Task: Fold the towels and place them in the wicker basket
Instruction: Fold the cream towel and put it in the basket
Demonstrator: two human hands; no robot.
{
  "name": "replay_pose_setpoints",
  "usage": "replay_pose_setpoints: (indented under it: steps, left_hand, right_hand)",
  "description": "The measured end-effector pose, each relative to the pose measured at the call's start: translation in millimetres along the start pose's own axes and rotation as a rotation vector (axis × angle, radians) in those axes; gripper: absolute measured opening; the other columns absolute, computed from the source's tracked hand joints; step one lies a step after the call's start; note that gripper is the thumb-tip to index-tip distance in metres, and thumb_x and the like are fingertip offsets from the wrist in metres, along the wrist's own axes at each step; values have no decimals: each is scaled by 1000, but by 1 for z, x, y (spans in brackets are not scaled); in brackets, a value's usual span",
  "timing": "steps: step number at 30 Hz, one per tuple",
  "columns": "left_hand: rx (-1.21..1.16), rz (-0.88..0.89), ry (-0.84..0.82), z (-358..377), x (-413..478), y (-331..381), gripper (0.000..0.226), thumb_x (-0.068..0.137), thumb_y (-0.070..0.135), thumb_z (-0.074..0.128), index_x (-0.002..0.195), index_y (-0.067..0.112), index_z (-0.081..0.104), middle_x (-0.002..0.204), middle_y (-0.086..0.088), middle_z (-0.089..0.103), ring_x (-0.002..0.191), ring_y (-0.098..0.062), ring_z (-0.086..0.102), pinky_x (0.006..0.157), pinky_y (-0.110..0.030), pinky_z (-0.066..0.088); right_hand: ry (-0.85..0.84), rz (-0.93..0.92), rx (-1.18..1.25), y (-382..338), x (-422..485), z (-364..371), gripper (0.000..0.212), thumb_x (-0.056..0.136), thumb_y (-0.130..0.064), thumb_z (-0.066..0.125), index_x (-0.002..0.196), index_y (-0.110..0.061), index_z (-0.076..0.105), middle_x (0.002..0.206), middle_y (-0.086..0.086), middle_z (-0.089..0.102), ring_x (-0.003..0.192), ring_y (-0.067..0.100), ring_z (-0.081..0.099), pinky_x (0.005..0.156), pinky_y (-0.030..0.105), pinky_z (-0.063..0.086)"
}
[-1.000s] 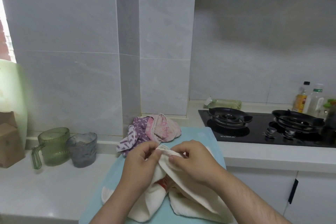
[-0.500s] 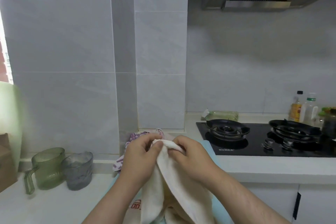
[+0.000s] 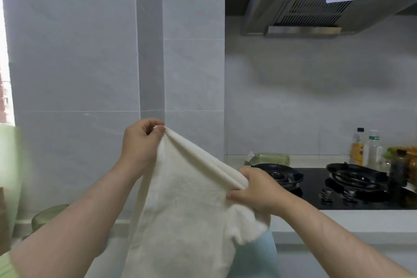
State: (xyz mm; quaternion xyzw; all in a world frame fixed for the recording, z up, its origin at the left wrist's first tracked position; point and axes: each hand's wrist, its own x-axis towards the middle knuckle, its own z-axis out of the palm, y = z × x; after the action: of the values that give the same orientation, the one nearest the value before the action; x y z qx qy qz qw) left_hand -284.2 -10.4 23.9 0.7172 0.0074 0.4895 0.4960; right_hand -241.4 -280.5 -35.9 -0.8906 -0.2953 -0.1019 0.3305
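Note:
A cream white towel hangs in the air in front of me, held up above the counter. My left hand pinches its top corner high up between thumb and fingers. My right hand grips the top edge lower and to the right, so the edge runs in a slant between them. The rest of the towel drapes down and hides the counter under it. No wicker basket is in view, and the other towels are hidden.
A light blue mat shows below the towel. A black gas hob with two burners lies at the right, with bottles behind it. A green cup stands at the left by the tiled wall. A range hood hangs above.
Both hands have lifted the towel off the mat and moved apart, the left up and the right down to the right, spreading the top edge. The view has tilted upward.

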Motion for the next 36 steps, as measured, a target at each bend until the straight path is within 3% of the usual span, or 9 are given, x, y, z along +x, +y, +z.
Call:
replay_pose_setpoints:
  steps: [5, 9, 13, 15, 20, 24, 30, 33, 36]
  left_hand:
    - [-43, -59, 33, -6, 8, -13, 9, 93, 13, 61, 91, 17, 69, 84, 6, 65, 78, -7, 59, 76, -24, 46]
    - [-52, -75, 50, -15, 15, -19, 9, 93, 15, 62, 90, 19, 68, 86, 4, 65, 79, -9, 59, 77, -24, 45]
    - [-57, -63, 71, -19, 20, -18, 9, 93, 15, 61, 90, 19, 68, 84, 4, 64, 77, -8, 58, 76, -24, 45]
    - [-69, -62, 71, -20, 22, -16, 9, 94, 14, 60, 93, 16, 69, 84, 4, 63, 77, -8, 57, 75, -24, 45]
    - [-56, -51, 65, -26, 27, -13, 10, 94, 13, 60, 94, 14, 69, 86, 2, 65, 79, -9, 58, 76, -24, 47]
    - [-56, -56, 69, -35, 33, -10, 10, 95, 12, 58, 93, 16, 68, 86, 5, 65, 77, -6, 59, 72, -22, 46]
    - [-135, -112, 85, -36, 37, -9, 9, 96, 11, 58, 94, 12, 67, 86, 2, 63, 77, -9, 58, 72, -22, 46]
    - [-184, -145, 88, -34, 38, -10, 17, 96, 10, 58, 84, 19, 66, 85, 1, 64, 76, -11, 58, 74, -25, 48]
    - [-233, -180, 67, -31, 37, -9, 14, 96, 12, 58, 87, 18, 67, 86, -2, 65, 78, -15, 59, 77, -29, 48]
  right_hand:
    - [-117, 33, 29, 11, 2, -24, 43, 70, -46, 80, 91, -13, 64, 86, 1, 69, 76, 16, 66, 67, 31, 52]
    - [-189, 60, 54, 20, -4, -38, 29, 77, -36, 78, 83, -11, 65, 73, -4, 59, 66, 7, 53, 60, 23, 42]
    - [-356, 119, 57, 30, -6, -44, 33, 82, -44, 68, 88, -11, 71, 98, 3, 68, 90, 17, 61, 85, 31, 46]
    - [-413, 159, 121, 32, -7, -44, 24, 80, -28, 63, 77, -4, 62, 83, 1, 58, 82, 20, 52, 79, 30, 41]
    - [-188, 96, -56, 25, -5, -54, 19, 81, -10, 60, 64, -2, 55, 61, 4, 40, 57, 15, 35, 52, 25, 25]
    - [-39, 32, 138, 16, -2, -75, 22, 88, -7, 60, 79, -19, 76, 60, -6, 56, 55, 10, 44, 54, 22, 35]
    - [-41, 166, 518, -3, 6, -95, 21, 87, 11, 50, 81, -1, 66, 78, 11, 60, 68, 18, 54, 62, 26, 48]
    - [35, 296, 897, -11, 15, -101, 21, 94, -3, 50, 74, -3, 56, 67, 8, 50, 55, 16, 45, 47, 22, 42]
    - [178, 416, 877, -18, 26, -104, 13, 96, -10, 54, 86, -3, 57, 73, 8, 49, 55, 14, 42, 44, 21, 39]
